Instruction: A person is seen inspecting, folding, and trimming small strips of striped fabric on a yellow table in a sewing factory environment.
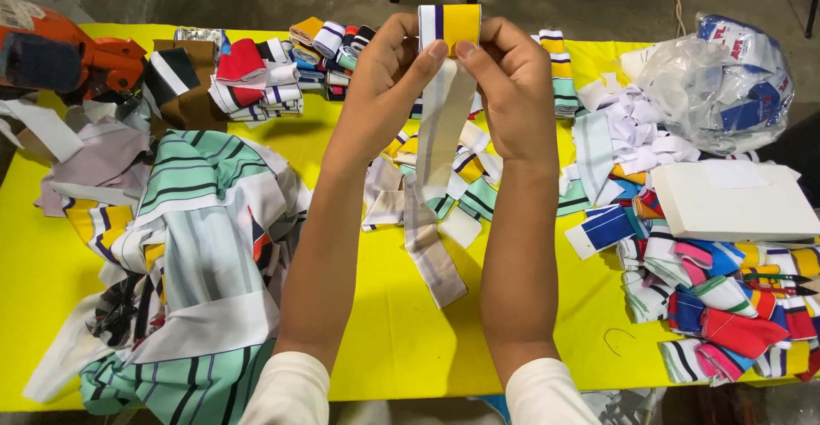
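Observation:
Both hands are raised over the middle of the yellow table [401, 331]. My left hand [389, 70] and my right hand [504, 79] pinch the top of a long fabric strip [444, 117] between thumb and fingers. The strip's upper end [450, 25] is yellow with white and dark blue stripes and stands just above my fingertips. Its pale striped length hangs down between my forearms, and its lower end [436, 258] lies on the table.
A large mint, white and black striped cloth [192, 246] is heaped at the left. Folded ribbed pieces [265, 70] lie at the back. Loose strips [726, 305], a white box [735, 203] and a plastic bag [722, 79] fill the right. An orange tool [60, 49] sits far left.

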